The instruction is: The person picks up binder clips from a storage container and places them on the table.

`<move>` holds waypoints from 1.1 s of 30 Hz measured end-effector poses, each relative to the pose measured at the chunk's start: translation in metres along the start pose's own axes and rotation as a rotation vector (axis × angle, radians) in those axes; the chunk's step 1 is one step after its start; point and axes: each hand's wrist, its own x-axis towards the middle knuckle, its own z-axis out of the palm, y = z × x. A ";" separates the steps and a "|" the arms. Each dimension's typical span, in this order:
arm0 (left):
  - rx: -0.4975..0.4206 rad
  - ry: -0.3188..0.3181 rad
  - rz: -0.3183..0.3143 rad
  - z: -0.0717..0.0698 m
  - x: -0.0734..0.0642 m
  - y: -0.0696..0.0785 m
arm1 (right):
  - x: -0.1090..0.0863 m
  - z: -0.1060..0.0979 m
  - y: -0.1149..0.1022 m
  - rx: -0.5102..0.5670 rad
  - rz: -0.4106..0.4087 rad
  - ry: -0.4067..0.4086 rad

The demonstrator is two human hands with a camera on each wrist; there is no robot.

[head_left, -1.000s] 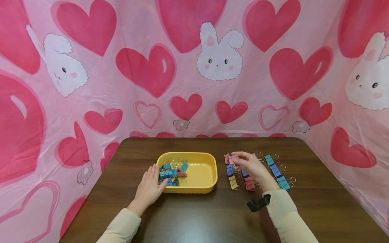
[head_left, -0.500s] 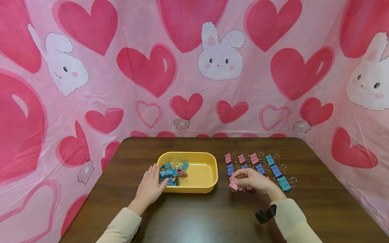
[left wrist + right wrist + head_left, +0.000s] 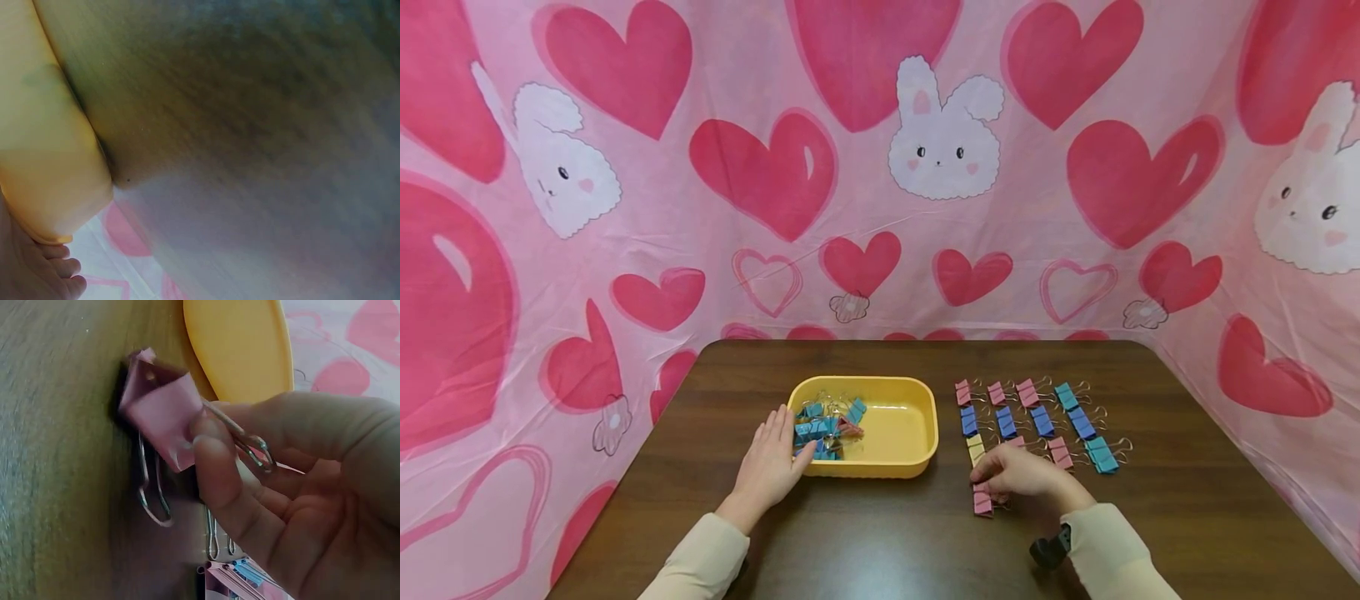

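My right hand (image 3: 1030, 475) pinches a pink binder clip (image 3: 982, 500) at the near end of the leftmost column of clips. In the right wrist view, thumb and finger hold this pink clip (image 3: 165, 415) by its side, its wire handles spread apart, low over the wood. Just beyond it lies a yellow binder clip (image 3: 975, 448), partly behind the fingers. My left hand (image 3: 767, 467) rests with extended fingers against the left side of a yellow tray (image 3: 880, 469). Inside the tray's left half, blue-green binder clips (image 3: 814, 430) and a red one (image 3: 849, 427) are heaped.
Several binder clips stand in columns right of the tray, among them blue (image 3: 1007, 422), pink (image 3: 1061, 453) and teal (image 3: 1102, 455) ones. They lie on a dark wooden table (image 3: 880, 533). A pink heart-and-rabbit cloth (image 3: 865, 208) hangs behind and at both sides.
My right hand has moved toward me with the pink clip, from the far end of the left column, past the yellow clip, to its near end. My left hand has stayed put.
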 end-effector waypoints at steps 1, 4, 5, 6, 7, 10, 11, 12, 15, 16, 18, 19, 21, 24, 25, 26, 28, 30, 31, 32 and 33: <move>0.001 0.000 0.000 0.000 0.000 0.000 | 0.000 0.000 0.000 0.002 0.001 0.009; 0.003 0.000 0.001 -0.001 0.000 0.001 | -0.001 0.000 0.001 0.002 -0.006 0.040; 0.005 -0.001 0.001 -0.001 0.000 0.001 | -0.001 0.000 0.001 -0.003 -0.008 0.053; 0.005 -0.001 0.001 -0.001 0.000 0.001 | -0.001 -0.001 0.001 -0.008 -0.015 0.063; 0.006 -0.001 0.001 -0.001 0.000 0.001 | -0.002 -0.002 0.001 -0.012 -0.020 0.075; 0.010 0.000 0.000 -0.001 0.000 0.001 | -0.003 -0.004 0.003 -0.015 -0.041 0.102; 0.011 0.001 0.000 -0.001 0.000 0.001 | -0.004 -0.005 0.003 -0.011 -0.048 0.112; 0.011 0.000 -0.002 -0.001 0.000 0.001 | -0.004 -0.006 0.004 -0.005 -0.061 0.120; 0.012 -0.006 -0.006 0.000 0.001 0.001 | -0.006 -0.007 0.007 0.012 -0.102 0.144; 0.012 -0.008 -0.007 0.000 0.001 0.000 | -0.006 -0.007 0.008 0.023 -0.112 0.152; 0.012 -0.008 -0.006 0.000 0.001 0.000 | -0.007 -0.008 0.009 0.048 -0.123 0.167; 0.013 -0.006 -0.004 0.001 0.001 0.000 | -0.007 -0.008 0.009 0.063 -0.121 0.174; 0.014 -0.002 0.000 0.001 0.001 -0.001 | -0.008 -0.009 0.009 0.096 -0.111 0.182; 0.013 0.001 0.004 0.001 0.001 -0.001 | -0.009 -0.009 0.009 0.136 -0.082 0.194; 0.013 0.001 0.004 0.001 0.001 -0.001 | -0.009 -0.009 0.008 0.147 -0.076 0.197; 0.011 -0.001 0.003 0.001 0.001 -0.001 | -0.010 -0.009 0.008 0.153 -0.069 0.200; 0.009 -0.005 0.001 0.001 0.001 -0.001 | -0.010 -0.009 0.008 0.165 -0.055 0.207; 0.008 -0.006 0.000 0.001 0.001 -0.001 | -0.011 -0.009 0.009 0.180 -0.054 0.210; 0.007 -0.008 -0.001 0.001 0.001 -0.001 | -0.011 -0.009 0.008 0.187 -0.054 0.212; 0.007 -0.009 -0.001 0.001 0.001 -0.001 | -0.012 -0.009 0.009 0.191 -0.052 0.214; 0.007 -0.009 -0.002 0.001 0.002 -0.001 | -0.012 -0.008 0.008 0.202 -0.052 0.215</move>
